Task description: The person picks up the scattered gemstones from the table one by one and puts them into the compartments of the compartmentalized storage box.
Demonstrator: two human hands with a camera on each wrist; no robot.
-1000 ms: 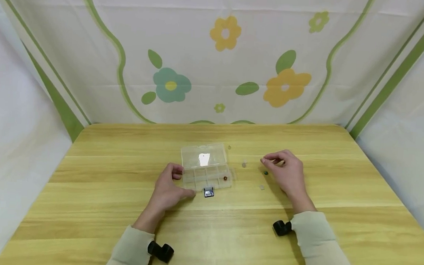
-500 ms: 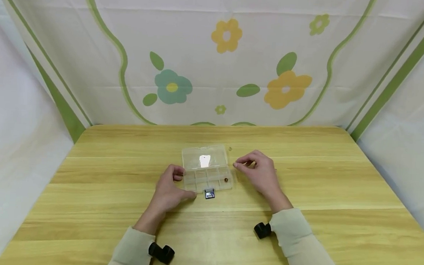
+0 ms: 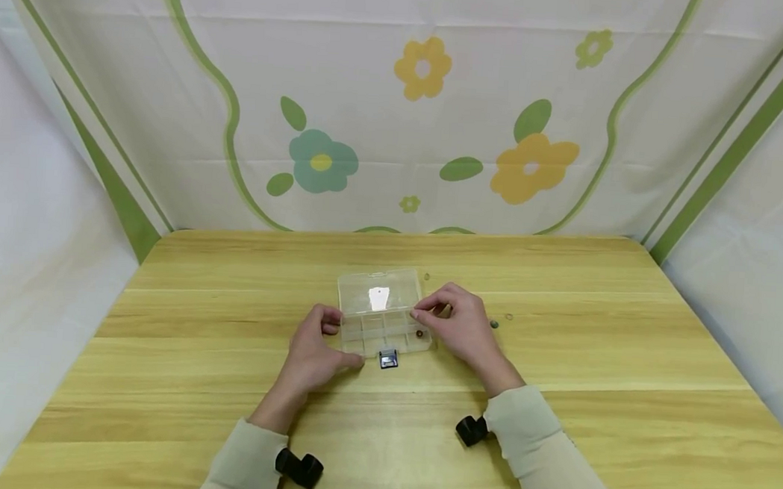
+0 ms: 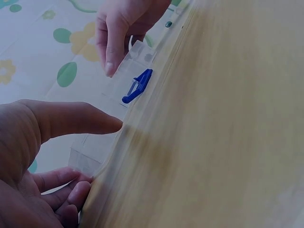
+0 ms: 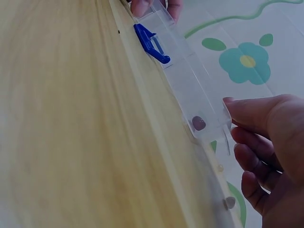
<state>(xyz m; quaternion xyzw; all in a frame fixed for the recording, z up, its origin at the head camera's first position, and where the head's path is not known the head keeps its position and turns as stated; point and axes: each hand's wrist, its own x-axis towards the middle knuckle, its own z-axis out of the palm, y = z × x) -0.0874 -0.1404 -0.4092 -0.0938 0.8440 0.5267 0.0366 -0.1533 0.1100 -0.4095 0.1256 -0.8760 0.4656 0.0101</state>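
A clear plastic compartment box (image 3: 375, 324) lies with its lid (image 3: 355, 292) raised toward the back and its blue latch (image 3: 388, 360) at the front. My left hand (image 3: 312, 353) grips its left end, thumb at the front edge and fingers curled at the side. Over the back right compartment, my right hand (image 3: 462, 329) pinches a tiny piece between thumb and index finger; the fingertips mostly hide it. One reddish-brown stone (image 5: 198, 123) sits in the front right compartment.
On the wooden table (image 3: 224, 339), a dark green stone (image 3: 494, 324) and a pale clear piece (image 3: 509, 317) lie right of my right hand. Another small clear piece (image 3: 427, 276) lies behind the box. A flowered cloth (image 3: 373, 109) hangs behind the table.
My right hand has moved left from the scattered stones to the box, its fingertips still pinched together. The left hand keeps its grip, and the box stays in place.
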